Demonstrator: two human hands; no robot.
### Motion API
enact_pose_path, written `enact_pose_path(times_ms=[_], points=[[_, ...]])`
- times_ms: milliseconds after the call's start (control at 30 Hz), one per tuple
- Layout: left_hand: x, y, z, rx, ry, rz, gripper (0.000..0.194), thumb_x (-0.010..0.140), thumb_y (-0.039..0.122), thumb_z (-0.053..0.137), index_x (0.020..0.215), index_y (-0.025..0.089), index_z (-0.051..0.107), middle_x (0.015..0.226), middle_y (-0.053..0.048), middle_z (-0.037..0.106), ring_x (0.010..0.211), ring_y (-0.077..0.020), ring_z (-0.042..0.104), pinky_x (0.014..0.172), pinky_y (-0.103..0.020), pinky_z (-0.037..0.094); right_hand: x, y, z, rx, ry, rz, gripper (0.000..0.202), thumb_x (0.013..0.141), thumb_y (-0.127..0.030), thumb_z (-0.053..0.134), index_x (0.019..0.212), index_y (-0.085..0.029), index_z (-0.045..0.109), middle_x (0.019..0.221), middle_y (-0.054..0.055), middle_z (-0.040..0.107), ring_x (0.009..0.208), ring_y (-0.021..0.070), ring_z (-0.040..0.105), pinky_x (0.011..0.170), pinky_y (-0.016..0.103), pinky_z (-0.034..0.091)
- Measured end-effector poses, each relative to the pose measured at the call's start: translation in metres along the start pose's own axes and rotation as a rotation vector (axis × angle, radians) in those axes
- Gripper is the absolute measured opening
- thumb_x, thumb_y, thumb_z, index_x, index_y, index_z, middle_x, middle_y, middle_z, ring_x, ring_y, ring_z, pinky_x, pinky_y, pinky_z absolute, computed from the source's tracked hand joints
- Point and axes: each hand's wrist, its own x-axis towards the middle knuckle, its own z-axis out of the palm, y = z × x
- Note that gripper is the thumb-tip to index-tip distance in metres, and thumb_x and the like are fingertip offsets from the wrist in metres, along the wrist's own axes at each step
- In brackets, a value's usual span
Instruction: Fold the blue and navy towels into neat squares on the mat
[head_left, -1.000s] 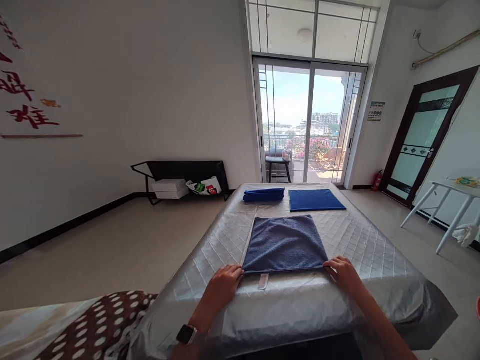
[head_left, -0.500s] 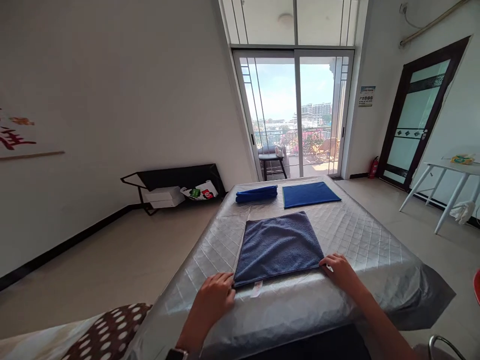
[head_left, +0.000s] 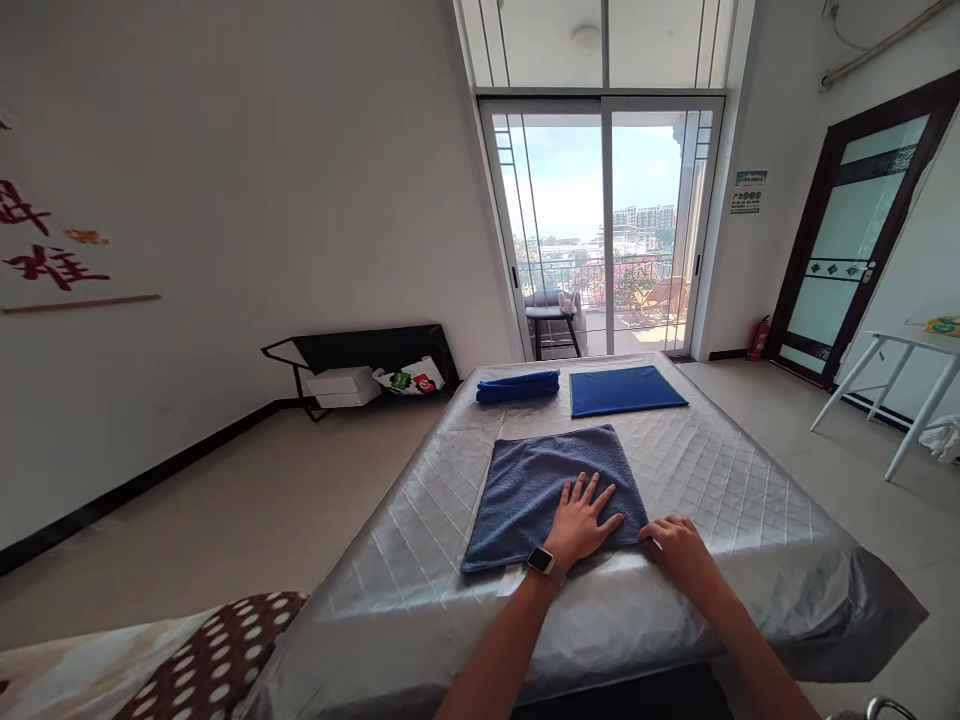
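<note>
Inspecting the head view, the only one supplied, finds a grey-blue cloth lying spread on the near part of the bench, which carries a silver quilted cover. The left hand rests palm down on the cloth's near right portion, fingers spread and gripping nothing. The right hand is at the near right corner, where thumb and forefinger appear to pinch the fabric. The near left corner lies free of both hands.

Risks, in the inspector's judgement:

1. Skewing. A tug at the pinched corner while the palm bears down nearby could draw the cloth out of square, since nothing holds the left side.

2. Creasing. Shallow ripples run across the fabric; pressure applied over them, rather than toward an edge, could set them as folds.

3. Sliding. The cover looks slick, so an uneven push could shift the whole cloth toward the far dark blue bundle or the flat blue cloth at far right, both at present apart from it.

4. Snagging. The watch sits close to the near edge and the white label; a low wrist could catch either.
</note>
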Motion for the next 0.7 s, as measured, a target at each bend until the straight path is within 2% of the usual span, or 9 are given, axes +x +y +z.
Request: enact_pose_path(times_ms=[100,200,300,400,500,600,700], points=[[-0.019,-0.025,0.002,-0.021,-0.042,-0.096,0.07,0.095,0.071,0.028,0.155,0.035,0.032,0.165,-0.004,0.028,0.153,-0.0323,0.019,0.123,-0.057,0.016,0.001,0.002,0.003,-0.004,0.03,-0.02,0.027,0.095,-0.015,0.051,0.098,-0.026,0.076,0.098,0.005,0.077,0.1,0.0212,0.066,0.091,0.032,0.042],[-0.051,-0.061,0.002,0.005,-0.065,-0.209,0.071,0.095,0.072,0.026,0.155,0.035,0.032,0.165,-0.004,0.026,0.153,-0.0326,0.019,0.123,-0.056,0.017,0.001,0.003,0.004,-0.018,0.048,-0.019,0.026,0.094,-0.015,0.053,0.094,-0.026,0.076,0.096,0.004,0.078,0.098,0.0209,0.067,0.089,0.032,0.041],[-0.086,-0.102,0.007,0.048,-0.046,-0.329,0.067,0.098,0.066,0.026,0.155,0.032,0.033,0.165,-0.005,0.028,0.152,-0.0329,0.021,0.121,-0.057,0.022,0.001,0.001,0.004,-0.034,0.05,-0.013,0.023,0.094,-0.015,0.055,0.093,-0.026,0.075,0.095,0.002,0.078,0.097,0.0207,0.067,0.088,0.032,0.04],[-0.114,-0.132,0.016,0.072,0.021,-0.351,0.06,0.102,0.055,0.026,0.155,0.029,0.035,0.163,-0.009,0.032,0.151,-0.0305,0.027,0.119,-0.056,0.028,-0.001,-0.003,0.002,-0.054,0.049,-0.01,0.023,0.093,-0.014,0.054,0.093,-0.026,0.074,0.095,0.002,0.078,0.097,0.0199,0.067,0.088,0.031,0.04],[-0.125,-0.14,0.02,0.084,0.072,-0.322,0.054,0.103,0.044,0.03,0.154,0.026,0.038,0.162,-0.011,0.034,0.15,-0.0283,0.03,0.118,-0.054,0.031,-0.004,-0.007,-0.004,-0.074,0.026,0.023,0.025,0.092,-0.013,0.053,0.093,-0.026,0.074,0.096,0.002,0.077,0.098,0.0194,0.067,0.089,0.031,0.04],[-0.123,-0.132,0.019,0.074,0.112,-0.344,0.053,0.101,0.04,0.036,0.153,0.026,0.04,0.161,-0.01,0.036,0.149,-0.0281,0.031,0.119,-0.054,0.031,-0.003,-0.013,-0.014,-0.099,-0.029,0.057,0.025,0.093,-0.017,0.052,0.092,-0.026,0.075,0.097,0.002,0.078,0.099,0.0195,0.067,0.09,0.031,0.04],[-0.12,-0.12,0.012,0.053,0.155,-0.385,0.056,0.099,0.04,0.04,0.152,0.024,0.041,0.159,-0.01,0.04,0.148,-0.0282,0.034,0.119,-0.053,0.03,0.013,-0.022,-0.023,-0.145,-0.044,0.081,0.031,0.099,-0.027,0.045,0.095,-0.026,0.076,0.099,0.004,0.078,0.101,0.0214,0.066,0.091,0.033,0.042]])
